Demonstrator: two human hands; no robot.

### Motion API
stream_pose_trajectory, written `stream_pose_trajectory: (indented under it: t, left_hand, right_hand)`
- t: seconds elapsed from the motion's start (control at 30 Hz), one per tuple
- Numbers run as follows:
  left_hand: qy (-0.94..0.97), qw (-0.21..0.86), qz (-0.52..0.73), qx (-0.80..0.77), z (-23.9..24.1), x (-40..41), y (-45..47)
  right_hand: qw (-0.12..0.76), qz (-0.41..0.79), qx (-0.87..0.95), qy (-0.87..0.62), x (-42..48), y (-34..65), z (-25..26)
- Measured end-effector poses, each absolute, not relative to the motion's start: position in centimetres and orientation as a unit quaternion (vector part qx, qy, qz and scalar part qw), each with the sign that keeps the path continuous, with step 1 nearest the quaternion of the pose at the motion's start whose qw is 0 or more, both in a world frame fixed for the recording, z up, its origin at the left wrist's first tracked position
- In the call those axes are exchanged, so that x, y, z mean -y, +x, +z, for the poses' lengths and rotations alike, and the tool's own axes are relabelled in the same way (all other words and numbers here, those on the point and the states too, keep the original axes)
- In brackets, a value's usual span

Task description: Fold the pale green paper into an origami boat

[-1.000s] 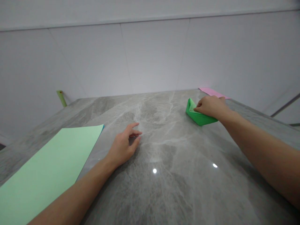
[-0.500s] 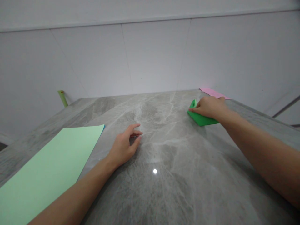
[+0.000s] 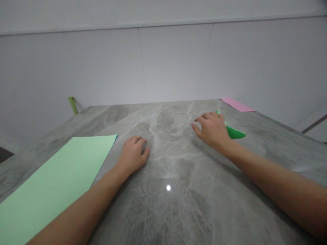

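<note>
My right hand (image 3: 211,131) is over the right half of the table, its thumb and fingers apart with nothing between them. Just behind it lies a folded piece of green paper (image 3: 235,133), partly hidden by the hand. On the tabletop left of the middle rests my left hand (image 3: 134,153), empty, its fingers loosely curved and the thumb apart from them. Beside my left forearm is a large pale green sheet of paper (image 3: 61,175), with a thin blue edge showing under its far right corner.
A pink sheet of paper (image 3: 237,104) lies at the far right corner of the grey marbled table (image 3: 168,214). A white wall (image 3: 166,68) stands behind the table. Past the far left edge a light green strip-like object (image 3: 73,105) sticks up.
My right hand has let go of the folded green paper and moved left, toward the middle. My left hand has drawn slightly left, and its fingers are lower on the table.
</note>
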State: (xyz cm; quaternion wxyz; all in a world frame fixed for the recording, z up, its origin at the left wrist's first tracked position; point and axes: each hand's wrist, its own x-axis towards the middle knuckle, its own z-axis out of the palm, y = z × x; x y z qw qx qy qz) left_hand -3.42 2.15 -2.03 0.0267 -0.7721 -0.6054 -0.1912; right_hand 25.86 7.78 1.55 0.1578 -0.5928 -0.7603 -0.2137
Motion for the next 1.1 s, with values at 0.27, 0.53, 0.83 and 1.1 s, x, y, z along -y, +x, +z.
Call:
stream_pose_trajectory:
  t: [0.27,0.53,0.83,1.1]
  left_hand:
    - [-0.576,0.059,-0.072,0.812,0.0,-5.1,-9.3]
    - [-0.765,-0.013,-0.215,0.607,-1.3,-8.2,-17.2]
    - [-0.704,-0.048,-0.27,0.655,-2.0,-7.8,-18.6]
    - [-0.687,-0.064,-0.276,0.669,-1.6,-7.6,-18.4]
  right_hand:
    - [0.174,-0.016,0.853,-0.491,-7.3,21.5,-3.0]
    - [0.193,-0.01,0.853,-0.485,-7.5,21.8,-2.7]
    - [0.197,-0.011,0.852,-0.485,-7.5,21.7,-2.8]
    - [0.204,-0.009,0.854,-0.479,-7.6,21.9,-2.9]
